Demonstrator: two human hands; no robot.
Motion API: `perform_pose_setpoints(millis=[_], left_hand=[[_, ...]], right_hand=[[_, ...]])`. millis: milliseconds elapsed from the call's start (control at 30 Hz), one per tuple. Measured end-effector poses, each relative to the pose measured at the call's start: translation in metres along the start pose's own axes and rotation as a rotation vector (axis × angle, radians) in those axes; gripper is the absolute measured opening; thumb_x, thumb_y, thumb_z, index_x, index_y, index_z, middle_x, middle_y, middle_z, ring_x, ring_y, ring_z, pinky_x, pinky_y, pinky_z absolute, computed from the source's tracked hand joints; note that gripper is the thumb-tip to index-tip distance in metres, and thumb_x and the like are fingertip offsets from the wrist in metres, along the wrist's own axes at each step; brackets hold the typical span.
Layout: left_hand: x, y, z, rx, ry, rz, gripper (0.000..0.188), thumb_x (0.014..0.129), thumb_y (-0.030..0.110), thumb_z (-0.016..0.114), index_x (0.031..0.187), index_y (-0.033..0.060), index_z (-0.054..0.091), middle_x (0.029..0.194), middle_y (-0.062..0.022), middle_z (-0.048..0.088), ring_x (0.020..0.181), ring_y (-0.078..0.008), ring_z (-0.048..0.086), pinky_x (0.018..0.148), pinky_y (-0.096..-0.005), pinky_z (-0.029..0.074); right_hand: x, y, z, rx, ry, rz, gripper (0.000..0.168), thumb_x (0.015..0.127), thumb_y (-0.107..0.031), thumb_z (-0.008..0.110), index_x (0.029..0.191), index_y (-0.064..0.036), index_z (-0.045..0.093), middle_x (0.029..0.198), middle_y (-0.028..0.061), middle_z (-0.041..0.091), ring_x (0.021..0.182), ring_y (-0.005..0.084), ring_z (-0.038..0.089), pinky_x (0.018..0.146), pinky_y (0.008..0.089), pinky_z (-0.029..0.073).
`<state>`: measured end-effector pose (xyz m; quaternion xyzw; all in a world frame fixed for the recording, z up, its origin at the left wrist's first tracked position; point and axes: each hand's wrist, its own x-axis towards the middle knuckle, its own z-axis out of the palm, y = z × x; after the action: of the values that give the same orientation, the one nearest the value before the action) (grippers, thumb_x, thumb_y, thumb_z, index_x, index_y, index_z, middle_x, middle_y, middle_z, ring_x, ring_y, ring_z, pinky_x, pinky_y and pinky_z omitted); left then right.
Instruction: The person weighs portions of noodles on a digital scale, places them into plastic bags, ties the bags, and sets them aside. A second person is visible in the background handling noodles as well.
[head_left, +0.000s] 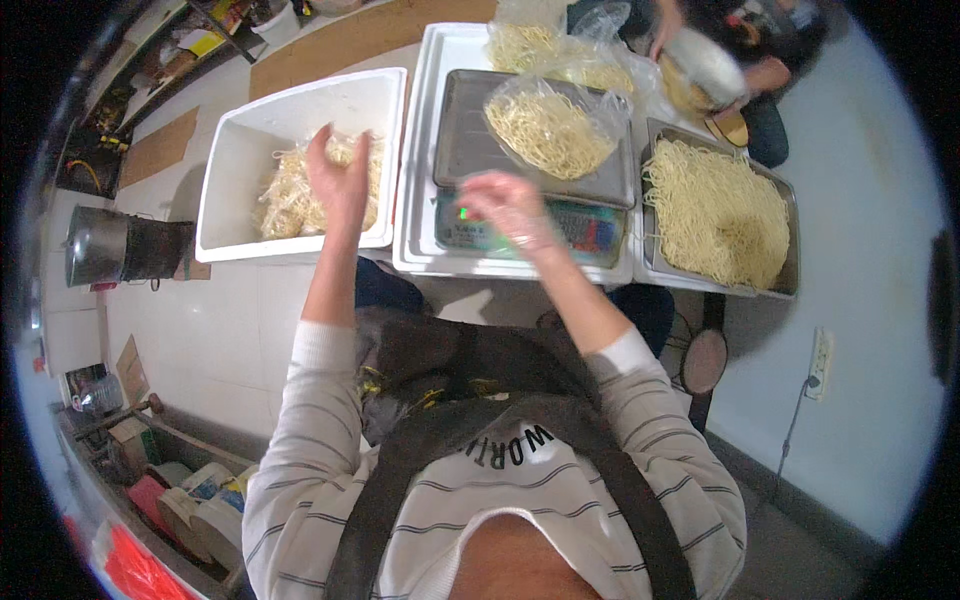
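My left hand (339, 169), fingers apart, is over the white foam box (240, 157), which holds bagged noodles (289, 191); no grip on a bag shows. My right hand (502, 202) is blurred above the front display of a digital scale (465, 139); whether it holds anything thin cannot be made out. A clear plastic bag of noodles (551, 139) lies on the scale's metal pan. To the right, a metal tray (793, 225) is heaped with loose pale noodles (712, 202). More bagged noodles (525, 45) lie behind the scale, which rests on a white foam lid (416, 187).
Another person's hand (765, 75) is at a metal bowl (701, 71) at the upper right. A round stool (703, 360) stands below the tray, near a wall socket (821, 364) with a plugged cable. A metal pot (97, 246) stands far left, above a bin of containers (180, 517).
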<state>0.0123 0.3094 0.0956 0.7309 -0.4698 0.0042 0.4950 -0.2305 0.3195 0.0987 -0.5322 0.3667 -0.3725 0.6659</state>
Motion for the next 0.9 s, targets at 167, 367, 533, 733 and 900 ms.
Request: perform_pose_setpoints(millis=[167,367,533,733,900], left_hand=[[0.015,0.086,0.096,-0.047,-0.302,0.296,0.077,0.063,0.050,0.074,0.118,0.0008,0.052,0.117,-0.0207,0.053,0.110,-0.0324,0.050,0.094,-0.0381,0.040],[0.032,0.173,0.188,0.160,-0.544,0.358,0.077,0.058,0.056,0.073,0.112,0.0031,0.058,0.109,-0.0187,0.059,0.100,-0.0327,0.058,0.085,-0.0416,0.047],[0.034,0.163,0.206,0.386,-0.786,0.049,0.047,0.068,0.037,0.066,0.106,0.0103,0.064,0.109,-0.0131,0.061,0.101,-0.0275,0.059,0.084,-0.0383,0.047],[0.023,0.004,0.197,0.022,-0.878,-0.063,0.031,0.078,0.029,0.058,0.091,0.0008,0.063,0.088,-0.0184,0.064,0.073,-0.0291,0.064,0.068,-0.0361,0.053],[-0.047,0.074,0.132,-1.158,-0.851,-1.232,0.015,0.084,0.012,0.050,0.085,-0.0009,0.055,0.073,-0.0177,0.059,0.059,-0.0270,0.059,0.065,-0.0494,0.055]], right_hand=[[-0.009,-0.045,-0.120,-0.394,0.443,-0.318,0.020,0.085,-0.015,0.058,0.102,-0.005,0.063,0.083,0.0054,0.067,0.074,0.0126,0.062,0.071,0.0269,0.050],[0.035,-0.088,-0.143,-1.216,0.197,-0.533,0.032,0.078,-0.022,0.062,0.107,-0.006,0.059,0.109,0.0171,0.058,0.095,0.0312,0.059,0.079,0.0371,0.050],[0.037,-0.092,-0.140,-1.557,0.028,-0.070,0.037,0.077,-0.030,0.062,0.104,-0.006,0.058,0.108,0.0182,0.058,0.098,0.0350,0.057,0.083,0.0435,0.047],[-0.047,-0.094,-0.130,-1.504,0.154,-0.068,0.036,0.077,-0.032,0.063,0.099,-0.004,0.058,0.110,0.0175,0.058,0.095,0.0333,0.059,0.081,0.0434,0.048],[-0.088,-0.021,-0.204,-1.048,0.197,-0.152,0.039,0.073,-0.022,0.070,0.107,-0.005,0.059,0.111,0.0140,0.058,0.088,0.0286,0.062,0.076,0.0408,0.049]])
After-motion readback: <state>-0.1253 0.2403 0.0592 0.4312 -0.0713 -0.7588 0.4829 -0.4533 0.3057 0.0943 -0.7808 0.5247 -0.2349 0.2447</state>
